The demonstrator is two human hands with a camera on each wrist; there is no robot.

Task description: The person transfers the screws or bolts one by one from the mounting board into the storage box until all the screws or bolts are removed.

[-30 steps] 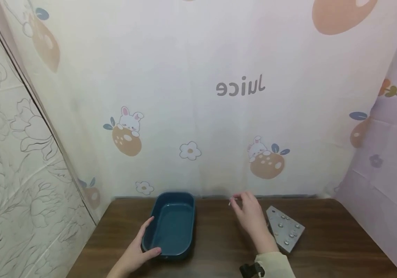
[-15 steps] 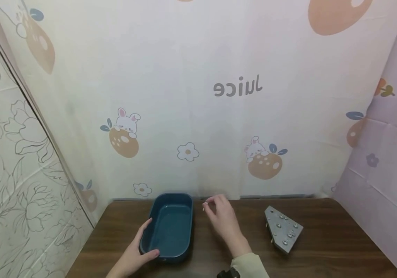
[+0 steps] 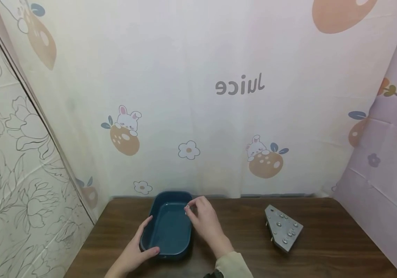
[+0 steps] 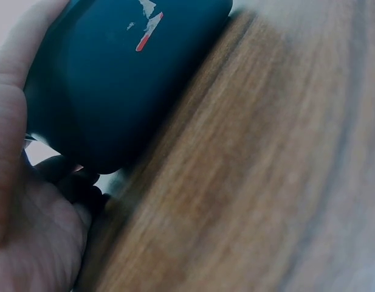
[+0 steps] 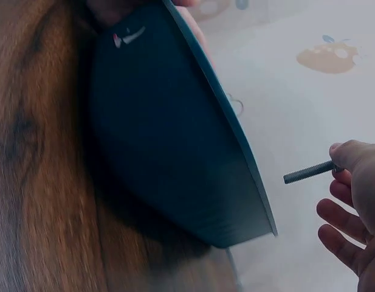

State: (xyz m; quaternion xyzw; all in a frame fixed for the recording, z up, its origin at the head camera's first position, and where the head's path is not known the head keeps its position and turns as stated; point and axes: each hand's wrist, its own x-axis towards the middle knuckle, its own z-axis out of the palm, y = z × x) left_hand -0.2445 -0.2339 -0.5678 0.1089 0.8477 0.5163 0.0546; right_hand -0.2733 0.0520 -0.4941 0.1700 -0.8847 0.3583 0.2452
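Observation:
A dark teal rectangular tub with rounded corners stands on the wooden table, its inside bare. My left hand holds its near left corner, thumb over the front rim and fingers along the left side. In the left wrist view the tub's outer wall shows a torn sticker. My right hand is at the tub's right rim, pinching a threaded metal bolt between thumb and forefinger. The bolt's free end points toward the tub, above the rim; its other end is hidden in the fingers.
To the right on the table sits an angular grey metal block with several bolts set in its top and ends poking out at its left side. A printed curtain hangs directly behind the table's back edge.
My right hand has moved left with the bolt, from beside the metal block to the tub's right rim. The left hand and the tub have stayed put.

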